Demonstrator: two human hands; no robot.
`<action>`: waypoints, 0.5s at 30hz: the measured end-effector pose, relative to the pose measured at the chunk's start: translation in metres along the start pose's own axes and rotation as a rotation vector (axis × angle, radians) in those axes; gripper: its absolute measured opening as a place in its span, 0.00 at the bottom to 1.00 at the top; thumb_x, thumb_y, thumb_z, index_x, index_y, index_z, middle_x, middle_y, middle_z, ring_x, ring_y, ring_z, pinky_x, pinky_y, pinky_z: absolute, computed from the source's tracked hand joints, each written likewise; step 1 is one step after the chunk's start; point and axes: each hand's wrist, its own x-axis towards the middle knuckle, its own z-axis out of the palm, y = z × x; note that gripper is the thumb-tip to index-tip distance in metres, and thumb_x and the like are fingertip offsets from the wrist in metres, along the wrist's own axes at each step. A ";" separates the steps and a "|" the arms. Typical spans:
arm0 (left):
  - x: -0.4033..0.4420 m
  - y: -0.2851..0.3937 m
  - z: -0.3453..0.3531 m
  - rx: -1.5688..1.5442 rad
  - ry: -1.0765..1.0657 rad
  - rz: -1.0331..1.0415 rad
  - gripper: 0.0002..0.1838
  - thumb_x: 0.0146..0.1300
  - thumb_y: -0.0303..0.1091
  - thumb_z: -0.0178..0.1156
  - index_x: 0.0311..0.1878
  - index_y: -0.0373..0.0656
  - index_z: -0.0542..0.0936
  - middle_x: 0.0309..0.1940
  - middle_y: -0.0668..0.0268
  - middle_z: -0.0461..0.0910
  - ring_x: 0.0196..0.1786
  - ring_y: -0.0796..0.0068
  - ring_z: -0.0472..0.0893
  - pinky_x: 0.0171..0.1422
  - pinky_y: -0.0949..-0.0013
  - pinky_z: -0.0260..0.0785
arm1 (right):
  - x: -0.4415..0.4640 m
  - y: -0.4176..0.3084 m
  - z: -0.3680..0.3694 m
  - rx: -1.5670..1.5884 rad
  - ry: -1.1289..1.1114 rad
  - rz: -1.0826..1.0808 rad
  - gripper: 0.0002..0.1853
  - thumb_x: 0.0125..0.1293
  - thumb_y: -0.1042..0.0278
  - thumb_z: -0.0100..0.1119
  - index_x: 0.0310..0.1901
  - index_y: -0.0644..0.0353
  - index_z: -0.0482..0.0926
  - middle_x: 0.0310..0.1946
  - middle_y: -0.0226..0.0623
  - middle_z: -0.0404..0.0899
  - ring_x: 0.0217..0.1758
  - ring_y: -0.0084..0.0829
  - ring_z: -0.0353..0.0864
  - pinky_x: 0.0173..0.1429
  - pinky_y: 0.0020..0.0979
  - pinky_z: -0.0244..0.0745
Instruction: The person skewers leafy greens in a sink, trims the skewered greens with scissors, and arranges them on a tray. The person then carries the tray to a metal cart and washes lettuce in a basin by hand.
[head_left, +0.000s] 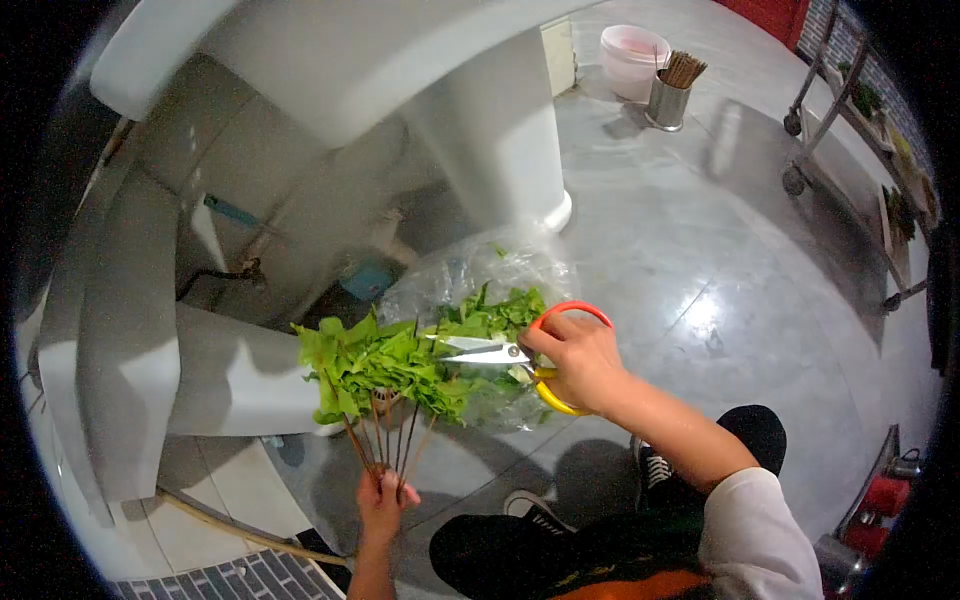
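My left hand (380,503) is closed around the lower ends of several thin skewers (403,440). Green leafy vegetables (372,362) are threaded on their upper ends in a wide bunch. My right hand (577,362) grips a pair of scissors (487,352) with one red and one yellow handle. The blades are parted and point left, at the right side of the leaves. Below and behind the blades lies a clear plastic bag (540,262) with more cut greens (508,312) in it.
A white pedestal basin (500,120) stands at the upper left. Farther back on the grey floor are a whitish bucket (625,75) and a metal canister (668,103) full of sticks. A wheeled rack (815,130) stands at the right. A hose (240,522) lies at lower left.
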 end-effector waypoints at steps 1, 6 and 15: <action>0.001 -0.001 0.000 -0.009 0.005 0.003 0.07 0.59 0.35 0.44 0.32 0.42 0.62 0.11 0.64 0.71 0.11 0.85 0.62 0.15 0.81 0.53 | -0.001 0.000 0.001 0.000 0.002 0.000 0.16 0.34 0.70 0.60 0.31 0.53 0.72 0.24 0.32 0.70 0.25 0.33 0.73 0.26 0.31 0.67; 0.000 0.004 0.006 -0.020 0.051 -0.022 0.07 0.60 0.35 0.43 0.31 0.42 0.62 0.11 0.64 0.71 0.11 0.85 0.61 0.15 0.81 0.52 | -0.003 -0.007 0.004 -0.124 -0.044 -0.041 0.18 0.34 0.69 0.59 0.34 0.52 0.71 0.25 0.32 0.68 0.25 0.32 0.73 0.26 0.32 0.66; -0.001 -0.003 0.009 -0.071 0.058 0.012 0.07 0.60 0.35 0.43 0.31 0.43 0.61 0.13 0.63 0.71 0.11 0.85 0.61 0.15 0.81 0.52 | -0.008 -0.012 0.006 -0.156 -0.043 0.000 0.16 0.35 0.69 0.58 0.32 0.53 0.69 0.24 0.34 0.67 0.24 0.32 0.71 0.24 0.33 0.63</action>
